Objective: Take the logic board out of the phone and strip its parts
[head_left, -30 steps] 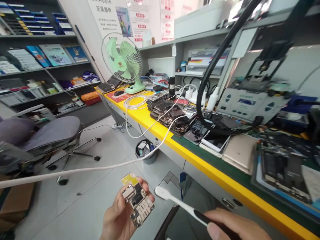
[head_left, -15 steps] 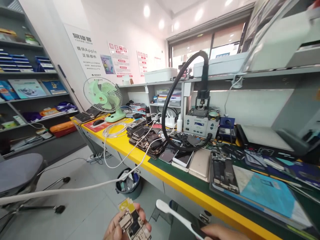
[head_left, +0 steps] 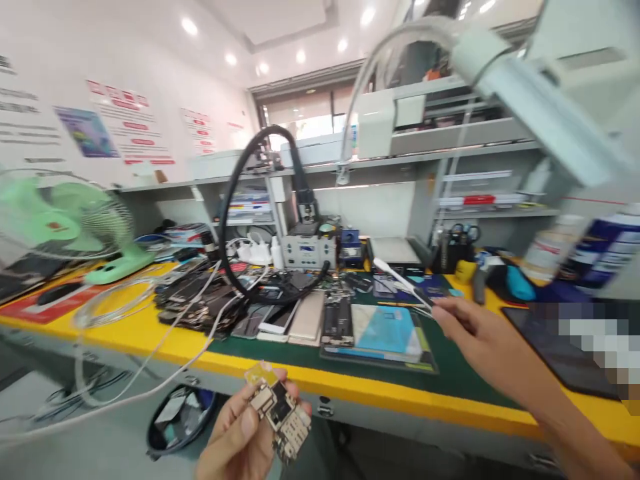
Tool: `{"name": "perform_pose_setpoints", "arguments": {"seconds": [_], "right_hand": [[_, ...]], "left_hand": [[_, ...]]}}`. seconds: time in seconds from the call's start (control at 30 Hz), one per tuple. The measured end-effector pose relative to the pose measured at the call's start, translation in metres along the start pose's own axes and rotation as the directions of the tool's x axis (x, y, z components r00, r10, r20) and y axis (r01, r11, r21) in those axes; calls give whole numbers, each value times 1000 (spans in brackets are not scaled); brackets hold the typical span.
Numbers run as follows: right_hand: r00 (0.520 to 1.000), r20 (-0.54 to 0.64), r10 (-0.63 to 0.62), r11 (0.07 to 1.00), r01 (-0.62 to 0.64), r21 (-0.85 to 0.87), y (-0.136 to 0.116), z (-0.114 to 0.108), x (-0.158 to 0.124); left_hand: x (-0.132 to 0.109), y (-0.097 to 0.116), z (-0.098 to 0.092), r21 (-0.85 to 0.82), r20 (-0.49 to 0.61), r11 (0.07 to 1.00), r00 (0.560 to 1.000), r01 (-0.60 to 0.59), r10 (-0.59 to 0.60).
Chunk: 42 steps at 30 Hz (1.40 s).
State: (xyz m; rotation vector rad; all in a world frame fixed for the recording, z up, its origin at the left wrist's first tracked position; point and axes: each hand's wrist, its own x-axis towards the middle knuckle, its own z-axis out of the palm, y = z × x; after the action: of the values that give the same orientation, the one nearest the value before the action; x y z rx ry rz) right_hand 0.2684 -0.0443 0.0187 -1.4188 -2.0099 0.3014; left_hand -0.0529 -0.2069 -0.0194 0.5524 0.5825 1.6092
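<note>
My left hand (head_left: 231, 433) grips a phone circuit board (head_left: 287, 412) low in the view, thumb on its near edge and fingers behind it. A yellow piece (head_left: 260, 373) sticks out at the board's top end. Over the right part of the bench, my right hand (head_left: 467, 327) is closed round the handle of a white toothbrush (head_left: 397, 275). The brush's head points up and left, away from the board; its bristles cannot be made out. Below the brush lies an opened phone (head_left: 339, 321) beside a blue-and-white package (head_left: 387, 331).
A hot-air station (head_left: 309, 251) with a looping black hose (head_left: 227, 220) stands behind stacked phone parts (head_left: 193, 300). White cables (head_left: 165, 380) hang across the yellow bench edge (head_left: 360, 385). A green fan (head_left: 107, 233) is at left, a waste bin (head_left: 150, 433) below, a lamp (head_left: 535, 107) at upper right.
The view has swung to the right. My right hand has risen with the toothbrush from below the bench edge to above the bench. My left hand still holds the circuit board.
</note>
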Motion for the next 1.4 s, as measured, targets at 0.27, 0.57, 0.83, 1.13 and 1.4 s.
{"name": "perform_pose_setpoints", "arguments": {"seconds": [0.27,0.57,0.83,1.13,1.4], "right_hand": [[987,81,141,962,-117,-247,47,-31,59],[964,199,179,905,-82,-416,70,16,101],[952,299,65,909,66,-410,65,13,84],[925,379,36,950,86,-300,71,18,58],[951,296,88,977,-139,159,49,-7,60]], "left_hand": [[126,-2,82,14,259,996,962,83,-84],[207,-37,130,31,273,962,924,271,-269],[209,-43,110,-23,231,898,876,440,-423],[206,-40,100,-124,401,808,774,576,-490],[206,-39,99,-129,429,795,756,592,-494]]}}
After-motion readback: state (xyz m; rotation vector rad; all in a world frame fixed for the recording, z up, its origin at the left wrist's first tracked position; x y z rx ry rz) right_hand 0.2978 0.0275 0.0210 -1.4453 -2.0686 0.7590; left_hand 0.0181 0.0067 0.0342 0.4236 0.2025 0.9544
